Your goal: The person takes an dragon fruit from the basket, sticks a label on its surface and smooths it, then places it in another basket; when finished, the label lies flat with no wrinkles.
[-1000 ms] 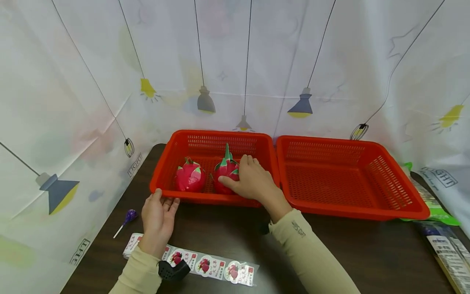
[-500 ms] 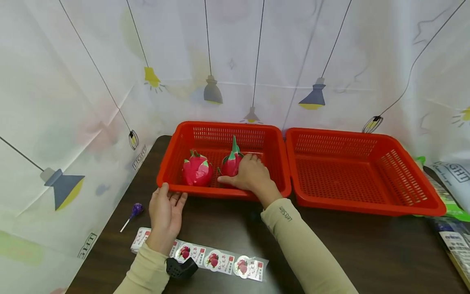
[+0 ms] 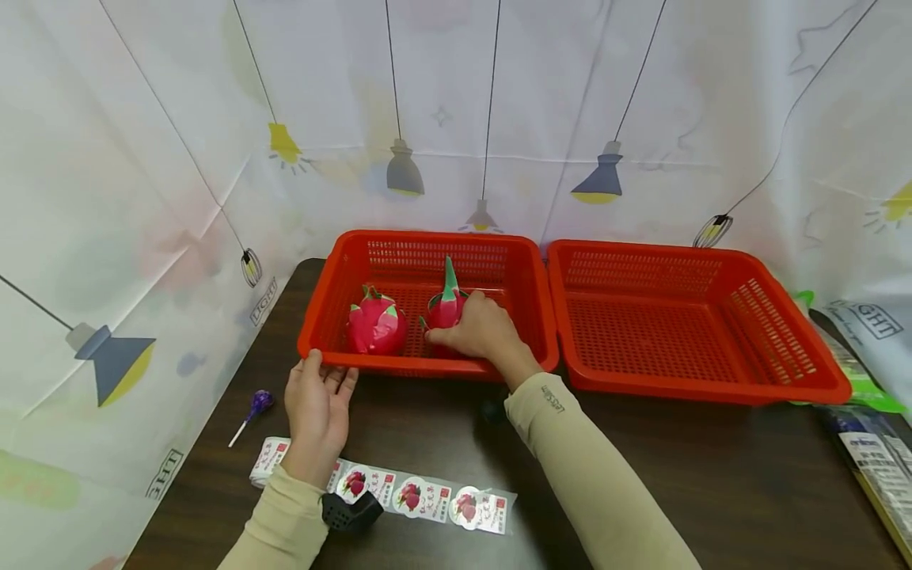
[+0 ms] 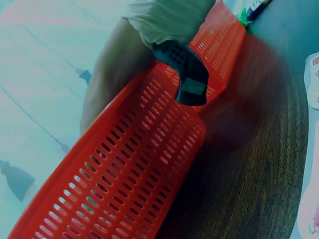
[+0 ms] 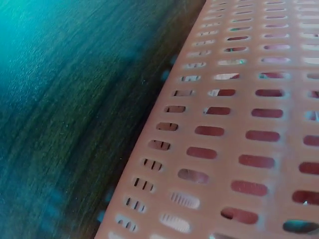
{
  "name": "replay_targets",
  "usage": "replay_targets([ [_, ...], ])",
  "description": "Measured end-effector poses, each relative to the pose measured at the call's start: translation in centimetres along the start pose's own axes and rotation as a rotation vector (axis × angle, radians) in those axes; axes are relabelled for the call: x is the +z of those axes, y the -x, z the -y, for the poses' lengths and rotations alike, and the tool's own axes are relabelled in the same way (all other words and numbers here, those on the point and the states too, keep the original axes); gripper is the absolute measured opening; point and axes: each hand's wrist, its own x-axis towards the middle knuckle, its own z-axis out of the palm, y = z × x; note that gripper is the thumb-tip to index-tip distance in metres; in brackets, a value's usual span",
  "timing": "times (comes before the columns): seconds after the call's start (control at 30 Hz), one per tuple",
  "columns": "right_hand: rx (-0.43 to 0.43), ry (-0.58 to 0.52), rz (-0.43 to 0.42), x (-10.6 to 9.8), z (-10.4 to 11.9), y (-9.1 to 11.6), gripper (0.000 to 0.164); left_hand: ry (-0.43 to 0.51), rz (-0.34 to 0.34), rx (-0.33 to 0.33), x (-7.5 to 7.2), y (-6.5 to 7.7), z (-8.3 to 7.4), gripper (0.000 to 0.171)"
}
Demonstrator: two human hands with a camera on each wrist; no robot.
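In the head view, two pink dragon fruits with green-tipped scales sit in the left red basket (image 3: 318,309). My right hand (image 3: 486,328) holds the right dragon fruit (image 3: 443,310), the thumb across its near side and the other fingers hidden beyond. A long green leaf stands up from this fruit. The left dragon fruit (image 3: 377,325) lies a short way off, untouched. My left hand (image 3: 317,419) grips the basket's front left corner, thumb up at the rim and fingers below it. Both wrist views show the slotted basket wall (image 4: 127,167), with the held fruit hidden.
A second red basket (image 3: 641,336) stands close on the right. A strip of dragon fruit labels (image 3: 420,499) lies by my left forearm, and a purple lollipop (image 3: 260,401) left of it. Bags (image 3: 879,459) lie at the right edge; a printed curtain (image 3: 442,95) hangs behind.
My right hand's fingers have curled further round the right dragon fruit, covering more of its right side. The left hand stays at the basket's corner. The head view has shifted slightly.
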Motion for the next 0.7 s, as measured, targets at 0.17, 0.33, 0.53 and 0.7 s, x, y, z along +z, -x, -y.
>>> replay_targets([
  [0.17,0.043,-0.060,0.003,-0.6,-0.4,0.5,0.073,-0.013,-0.008,-0.007,0.0,0.1,0.3,0.040],
  [0.33,0.014,-0.071,-0.067,-2.7,-0.5,1.7,0.080,-0.009,-0.007,0.003,0.1,0.1,0.4,0.032],
  [0.53,-0.086,-0.177,-0.152,-6.7,-1.3,5.3,0.093,0.001,-0.017,0.001,0.1,0.1,0.2,0.031],
  [0.7,-0.183,-0.284,-0.142,-9.0,-3.4,11.1,0.095,-0.004,-0.021,0.001,0.0,0.1,-0.1,0.039],
])
